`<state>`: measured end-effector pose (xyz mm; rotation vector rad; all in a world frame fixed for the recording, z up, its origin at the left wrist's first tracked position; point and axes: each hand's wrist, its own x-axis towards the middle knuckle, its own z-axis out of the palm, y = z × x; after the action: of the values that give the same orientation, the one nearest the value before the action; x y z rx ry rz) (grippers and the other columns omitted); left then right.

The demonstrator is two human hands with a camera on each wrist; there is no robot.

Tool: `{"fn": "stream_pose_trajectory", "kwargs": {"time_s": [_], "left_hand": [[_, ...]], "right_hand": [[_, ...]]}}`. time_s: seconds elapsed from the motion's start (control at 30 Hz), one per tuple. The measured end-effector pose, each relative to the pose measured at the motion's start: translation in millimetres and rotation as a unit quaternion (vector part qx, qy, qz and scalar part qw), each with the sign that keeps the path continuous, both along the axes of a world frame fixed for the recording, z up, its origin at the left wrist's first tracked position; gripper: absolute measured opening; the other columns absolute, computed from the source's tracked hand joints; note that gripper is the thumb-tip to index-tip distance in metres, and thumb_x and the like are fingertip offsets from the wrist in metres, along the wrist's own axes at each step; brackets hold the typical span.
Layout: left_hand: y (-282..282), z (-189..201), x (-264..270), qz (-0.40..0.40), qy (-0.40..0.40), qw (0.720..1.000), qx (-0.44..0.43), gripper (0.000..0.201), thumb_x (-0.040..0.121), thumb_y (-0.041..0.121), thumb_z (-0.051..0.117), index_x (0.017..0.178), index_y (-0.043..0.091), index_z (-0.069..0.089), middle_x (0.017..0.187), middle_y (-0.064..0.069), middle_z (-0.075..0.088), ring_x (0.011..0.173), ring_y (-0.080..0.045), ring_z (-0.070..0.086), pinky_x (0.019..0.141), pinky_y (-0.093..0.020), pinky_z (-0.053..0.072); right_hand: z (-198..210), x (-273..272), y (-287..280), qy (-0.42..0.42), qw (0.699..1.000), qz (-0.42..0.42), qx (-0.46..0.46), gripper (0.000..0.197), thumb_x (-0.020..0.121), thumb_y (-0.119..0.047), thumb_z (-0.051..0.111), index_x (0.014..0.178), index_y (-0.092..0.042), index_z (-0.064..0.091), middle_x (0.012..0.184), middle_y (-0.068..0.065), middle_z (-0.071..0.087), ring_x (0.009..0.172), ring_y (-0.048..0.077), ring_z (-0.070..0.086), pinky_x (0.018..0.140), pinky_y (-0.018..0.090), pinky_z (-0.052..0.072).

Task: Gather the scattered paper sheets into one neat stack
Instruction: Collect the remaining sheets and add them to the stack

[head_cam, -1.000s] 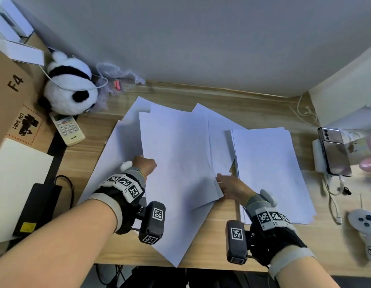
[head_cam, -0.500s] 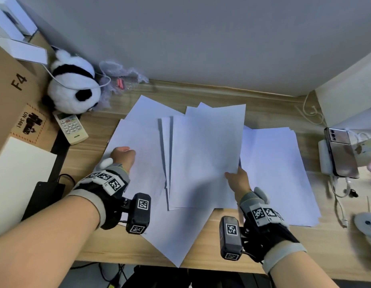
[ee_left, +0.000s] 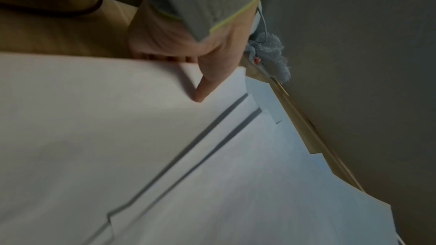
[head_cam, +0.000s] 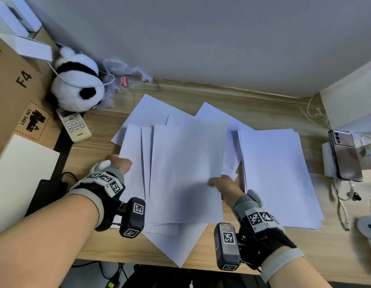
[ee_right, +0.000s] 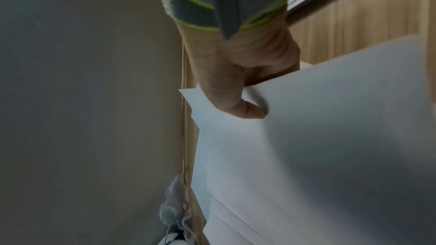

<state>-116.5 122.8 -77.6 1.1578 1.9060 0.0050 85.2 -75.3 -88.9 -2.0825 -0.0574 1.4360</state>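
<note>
Head view: wooden desk [head_cam: 263,252] with white paper in two groups. The right hand [head_cam: 224,187] pinches the right edge of a top sheet [head_cam: 186,169], lifted over a loose fan of sheets [head_cam: 136,163] in the middle. The left hand [head_cam: 118,165] grips the fan's left edge. A fairly squared stack [head_cam: 278,173] lies at right, just beside the fan, its edges slightly stepped. Progress, judged: roughly half. One pile is formed; the middle sheets are overlapped but skewed, with corners poking out far and near. Left to do: square the fan, merge it with the right stack. Count: about six or seven loose sheet edges visible in the fan; exact number can't be told, nor the stack's sheet count. Two hands, two paper groups. Also a panda plush [head_cam: 76,84], one remote [head_cam: 74,126], one phone [head_cam: 346,156] at right and a cardboard box [head_cam: 12,90] at far left.

Left wrist view: thumb [ee_left: 207,85] on top of the paper edge, fingers curled underneath, so a pinch on the fan. Three stepped sheet edges show beyond.

Right wrist view: thumb [ee_right: 245,107] pressed on top of the lifted sheet near its corner, fingers hidden below; a closed pinch. More sheets lie beneath, at least three layers.
</note>
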Motion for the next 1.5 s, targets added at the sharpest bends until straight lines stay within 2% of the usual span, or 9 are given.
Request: {"fn": "stream_pose_trajectory", "kwargs": {"time_s": [0.13,0.27,0.47,0.63,0.8,0.97,1.2,1.37,1.5], "left_hand": [[-16.0,-0.1,20.3,0.007,-0.059,0.998,-0.029,0.024,0.098,0.013,0.039,0.092,-0.004,0.055,0.097,-0.018,0.055,0.095,-0.025,0.046,0.08,-0.028,0.033],[-34.5,6.5,36.8,-0.03,-0.142,0.989,-0.038,0.057,0.095,0.042,0.045,0.129,-0.002,0.052,0.132,-0.015,0.056,0.121,-0.03,0.054,0.102,-0.032,0.038],[-40.8,5.0,35.0,-0.105,-0.141,0.984,-0.038,0.035,0.087,-0.003,0.058,0.122,-0.005,0.058,0.12,-0.021,0.063,0.092,-0.02,0.052,0.083,-0.027,0.04],[-37.0,12.8,35.2,-0.139,-0.128,0.98,-0.056,0.022,0.085,-0.001,0.058,0.107,0.0,0.061,0.102,-0.013,0.06,0.09,-0.024,0.054,0.085,-0.033,0.045],[-40.8,27.4,44.6,-0.179,-0.134,0.97,-0.1,0.021,0.084,0.003,0.063,0.105,0.002,0.06,0.096,-0.01,0.064,0.085,-0.024,0.059,0.061,-0.019,0.049],[-49.4,19.9,46.4,-0.216,-0.095,0.958,-0.164,0.056,0.075,0.014,0.076,0.124,-0.004,0.057,0.124,-0.014,0.064,0.117,-0.03,0.061,0.103,-0.032,0.045],[-45.9,-29.4,40.1,-0.19,-0.108,0.962,-0.162,0.107,0.034,0.037,0.081,0.129,0.0,0.051,0.129,-0.012,0.061,0.118,-0.03,0.06,0.105,-0.041,0.045],[-55.3,17.8,55.8,-0.148,-0.13,0.971,-0.137,0.06,0.073,0.012,0.074,0.126,-0.008,0.053,0.127,-0.018,0.061,0.117,-0.031,0.06,0.104,-0.042,0.046],[-60.6,32.4,58.5,-0.064,-0.159,0.967,-0.191,0.056,0.089,0.031,0.06,0.133,0.0,0.047,0.135,-0.01,0.051,0.126,-0.025,0.05,0.1,-0.035,0.043]], "right_hand": [[0.1,-12.4,7.1,0.009,1.0,-0.003,0.029,0.045,0.073,-0.009,0.06,0.114,0.008,0.056,0.094,0.019,0.059,0.083,0.03,0.056,0.071,0.032,0.043],[-0.1,-16.5,6.0,-0.01,0.998,0.022,0.052,0.029,0.086,-0.001,0.052,0.115,0.003,0.049,0.096,0.013,0.059,0.081,0.02,0.052,0.056,0.018,0.041],[-3.3,5.8,-17.0,-0.228,0.968,-0.097,0.024,0.03,0.082,-0.008,0.054,0.11,-0.003,0.06,0.095,0.006,0.058,0.089,0.024,0.055,0.081,0.03,0.045],[-0.2,23.7,-39.3,-0.185,0.956,-0.228,0.013,0.023,0.076,-0.001,0.054,0.058,-0.012,0.045,0.059,0.004,0.037,0.061,0.023,0.034,0.052,0.03,0.03],[2.9,18.6,-34.5,0.001,0.978,-0.205,0.043,0.02,0.085,-0.005,0.056,0.105,0.0,0.058,0.089,0.014,0.063,0.077,0.03,0.059,0.066,0.034,0.048],[0.0,9.0,-28.0,0.009,0.99,-0.138,0.029,0.039,0.087,-0.009,0.057,0.124,0.004,0.054,0.123,0.027,0.06,0.103,0.038,0.061,0.092,0.043,0.049],[-1.7,16.7,-33.1,0.044,0.984,-0.144,0.095,0.05,0.087,-0.023,0.061,0.134,-0.01,0.048,0.127,0.009,0.061,0.115,0.03,0.059,0.104,0.046,0.044],[9.0,21.0,-33.2,-0.001,0.992,-0.083,0.094,0.044,0.091,-0.01,0.053,0.134,-0.006,0.046,0.125,0.012,0.06,0.112,0.031,0.059,0.099,0.044,0.047],[14.4,21.2,-35.0,-0.083,0.99,-0.07,0.091,0.037,0.092,-0.002,0.044,0.128,-0.002,0.052,0.115,0.012,0.061,0.101,0.028,0.058,0.094,0.039,0.047]]}}
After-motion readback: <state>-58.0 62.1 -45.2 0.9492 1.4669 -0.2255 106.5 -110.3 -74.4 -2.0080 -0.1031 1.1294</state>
